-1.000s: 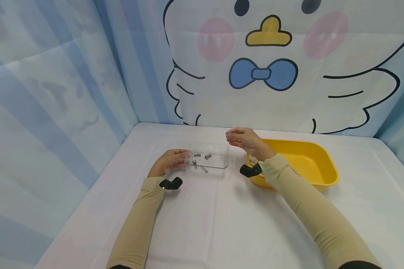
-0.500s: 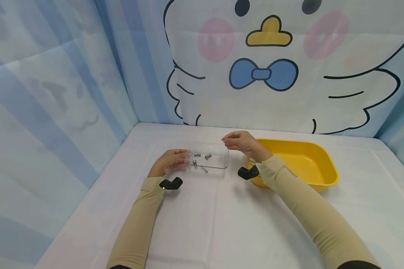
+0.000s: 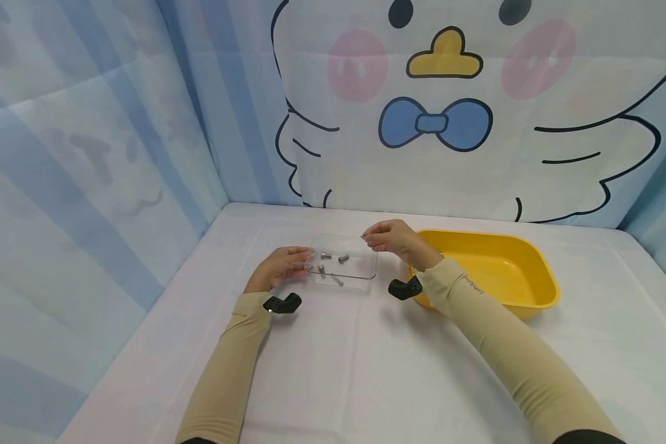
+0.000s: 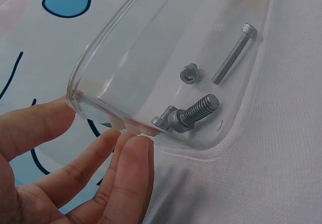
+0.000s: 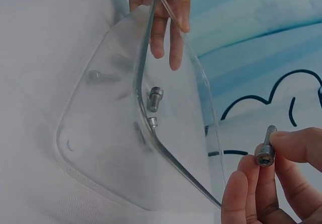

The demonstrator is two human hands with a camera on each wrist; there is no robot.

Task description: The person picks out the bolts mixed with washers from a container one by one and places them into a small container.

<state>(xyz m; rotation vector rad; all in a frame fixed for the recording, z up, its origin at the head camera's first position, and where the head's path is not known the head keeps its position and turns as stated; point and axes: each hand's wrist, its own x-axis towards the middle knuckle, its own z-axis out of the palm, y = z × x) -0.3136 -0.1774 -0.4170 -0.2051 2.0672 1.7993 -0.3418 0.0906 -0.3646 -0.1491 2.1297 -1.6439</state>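
A clear plastic box (image 3: 359,267) stands on the table with several silver socket-head screws inside. In the left wrist view a long thin screw (image 4: 232,58) lies beside a thick short screw (image 4: 199,109) and smaller ones. The left hand (image 3: 282,265) touches the left end of the box, its fairly straight fingers against the outside wall. Close by the box's right rim, the right hand (image 3: 398,238) pinches a small socket-head screw (image 5: 266,151) between thumb and fingers. The right wrist view shows its hex socket facing the camera.
Right of the box is a yellow plastic basin (image 3: 496,235), partly covered by the right forearm. A white cloth (image 3: 333,364) spreads over the table. Behind it hangs a printed curtain (image 3: 366,166), and a blue-striped curtain (image 3: 116,154) closes the left side.
The right hand has moved slightly left and down, bringing the screw nearer the box's right rim. The left hand and the box stay in place.
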